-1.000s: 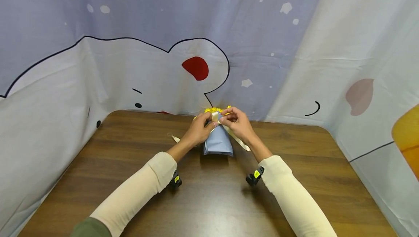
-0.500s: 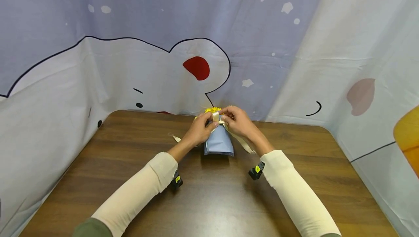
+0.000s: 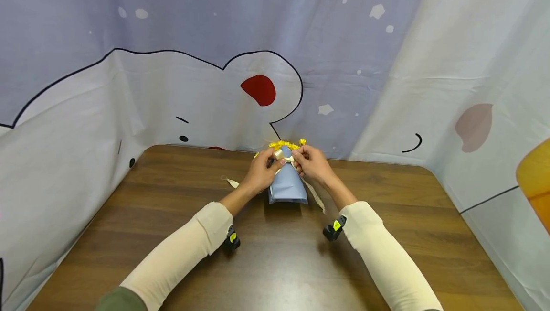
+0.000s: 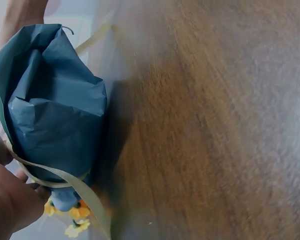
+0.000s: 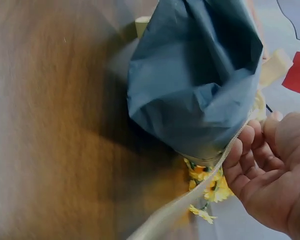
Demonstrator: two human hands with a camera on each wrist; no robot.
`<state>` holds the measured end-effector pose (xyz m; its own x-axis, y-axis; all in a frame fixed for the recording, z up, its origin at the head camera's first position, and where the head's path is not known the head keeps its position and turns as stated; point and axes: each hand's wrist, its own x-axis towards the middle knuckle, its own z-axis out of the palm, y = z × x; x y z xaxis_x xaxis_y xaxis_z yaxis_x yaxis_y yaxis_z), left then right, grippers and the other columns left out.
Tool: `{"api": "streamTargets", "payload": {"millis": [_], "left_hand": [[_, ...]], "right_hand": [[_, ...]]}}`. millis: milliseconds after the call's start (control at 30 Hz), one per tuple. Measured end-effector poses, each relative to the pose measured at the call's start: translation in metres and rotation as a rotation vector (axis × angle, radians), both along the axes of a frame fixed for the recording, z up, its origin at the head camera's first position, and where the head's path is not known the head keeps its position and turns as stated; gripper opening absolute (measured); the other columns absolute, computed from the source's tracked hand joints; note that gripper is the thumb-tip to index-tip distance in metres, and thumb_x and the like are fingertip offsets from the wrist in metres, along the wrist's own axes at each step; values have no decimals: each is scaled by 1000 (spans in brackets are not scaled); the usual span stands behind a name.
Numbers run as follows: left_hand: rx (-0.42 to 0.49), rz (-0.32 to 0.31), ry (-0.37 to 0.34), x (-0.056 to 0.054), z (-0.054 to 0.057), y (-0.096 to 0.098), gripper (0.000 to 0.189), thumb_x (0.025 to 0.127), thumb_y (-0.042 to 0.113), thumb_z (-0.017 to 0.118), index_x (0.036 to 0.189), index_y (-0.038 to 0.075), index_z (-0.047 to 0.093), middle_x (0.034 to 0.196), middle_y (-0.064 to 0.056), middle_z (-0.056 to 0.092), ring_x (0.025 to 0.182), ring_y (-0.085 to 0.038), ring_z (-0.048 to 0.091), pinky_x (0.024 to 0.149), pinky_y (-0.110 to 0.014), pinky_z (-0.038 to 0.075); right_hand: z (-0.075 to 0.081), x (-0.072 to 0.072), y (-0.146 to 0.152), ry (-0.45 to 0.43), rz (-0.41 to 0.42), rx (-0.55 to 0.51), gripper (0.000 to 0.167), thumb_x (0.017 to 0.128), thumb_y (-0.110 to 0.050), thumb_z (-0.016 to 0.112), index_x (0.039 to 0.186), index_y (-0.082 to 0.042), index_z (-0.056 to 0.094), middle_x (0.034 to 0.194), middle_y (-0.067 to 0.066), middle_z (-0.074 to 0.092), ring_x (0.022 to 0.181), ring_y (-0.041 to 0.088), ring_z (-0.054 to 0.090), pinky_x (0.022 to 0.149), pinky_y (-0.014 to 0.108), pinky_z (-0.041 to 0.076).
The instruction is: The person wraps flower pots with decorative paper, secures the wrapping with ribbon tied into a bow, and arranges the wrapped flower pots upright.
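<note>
A small bouquet lies on the table, its yellow flowers [image 3: 281, 144] at the far end and its blue wrapping paper [image 3: 287, 187] flaring toward me. Cream ribbon [image 4: 85, 192] circles the narrow neck of the paper. My left hand [image 3: 260, 170] pinches a ribbon loop [image 3: 279, 155] left of the knot between thumb and fingers. Just right of the knot, my right hand [image 3: 316, 164] pinches the ribbon, fingers curled in the right wrist view. A loose ribbon tail [image 5: 182, 204] hangs from the right side; another tail [image 3: 233, 183] pokes out left of my left hand.
The brown wooden table [image 3: 193, 215] extends around the bouquet. A printed curtain [image 3: 335, 62] hangs close behind the table's back edge. Each forearm wears a small black wrist camera, one at the left sleeve [image 3: 180, 244], one at the right sleeve [image 3: 386, 249].
My right hand has moved from behind the loop to the right side of the knot and draws ribbon there. The right tail hangs steeper. My left hand stays nearly still, the loop leaning more.
</note>
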<state>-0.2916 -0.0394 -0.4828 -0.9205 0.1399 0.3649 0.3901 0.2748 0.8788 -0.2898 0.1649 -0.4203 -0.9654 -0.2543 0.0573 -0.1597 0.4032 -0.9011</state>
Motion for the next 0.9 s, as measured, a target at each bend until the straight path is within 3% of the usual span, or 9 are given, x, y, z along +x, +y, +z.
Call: {"api": "streamTargets", "payload": {"millis": [167, 300, 400, 533, 633, 767, 900], "left_hand": [[173, 10, -153, 23, 23, 5, 16, 112, 14, 70, 112, -1, 66, 115, -18, 73, 97, -19, 68, 80, -28, 53], [197, 74, -236, 31, 30, 8, 19, 114, 11, 67, 124, -4, 67, 129, -23, 76, 111, -22, 73, 85, -20, 53], [241, 86, -274, 34, 32, 8, 24, 115, 10, 65, 133, -6, 65, 141, -26, 75, 122, -28, 73, 91, -20, 53], [295, 78, -307, 34, 31, 7, 28, 116, 10, 63, 139, -5, 63, 149, -24, 72, 129, -29, 70, 99, -24, 54], [308, 73, -318, 34, 29, 5, 28, 116, 10, 61, 140, -5, 62, 152, -22, 72, 129, -25, 69, 99, -23, 54], [349, 73, -330, 35, 26, 4, 31, 117, 9, 59, 143, -7, 60, 151, -23, 72, 120, -18, 67, 95, -18, 52], [434, 56, -359, 35, 23, 3, 36, 118, 7, 56, 149, -11, 53, 154, -27, 68, 120, -16, 66, 94, -17, 52]], "right_hand": [[-5, 4, -2, -129, -63, -126, 24, 122, -21, 51, 110, -2, 57, 90, 4, 62, 75, 13, 59, 65, 26, 55], [-6, 9, -2, -214, -108, -223, 26, 124, -24, 44, 113, -3, 54, 96, 4, 58, 79, 13, 57, 68, 26, 52], [-7, 12, 1, -257, -147, -255, 28, 124, -25, 42, 111, -3, 56, 97, 4, 60, 82, 12, 58, 70, 24, 51], [-7, 14, 5, -284, -198, -220, 32, 124, -27, 42, 112, -3, 59, 102, 5, 67, 90, 13, 66, 78, 26, 56], [-7, 15, 8, -305, -217, -197, 34, 124, -29, 41, 120, -1, 60, 110, 8, 70, 101, 18, 71, 94, 38, 64], [-6, 16, 11, -361, -205, -225, 40, 125, -29, 37, 137, 5, 54, 111, 10, 69, 108, 25, 71, 111, 52, 62], [-7, 15, 11, -407, -199, -270, 47, 125, -27, 35, 149, 12, 47, 103, 7, 67, 100, 23, 70, 99, 41, 66]]}}
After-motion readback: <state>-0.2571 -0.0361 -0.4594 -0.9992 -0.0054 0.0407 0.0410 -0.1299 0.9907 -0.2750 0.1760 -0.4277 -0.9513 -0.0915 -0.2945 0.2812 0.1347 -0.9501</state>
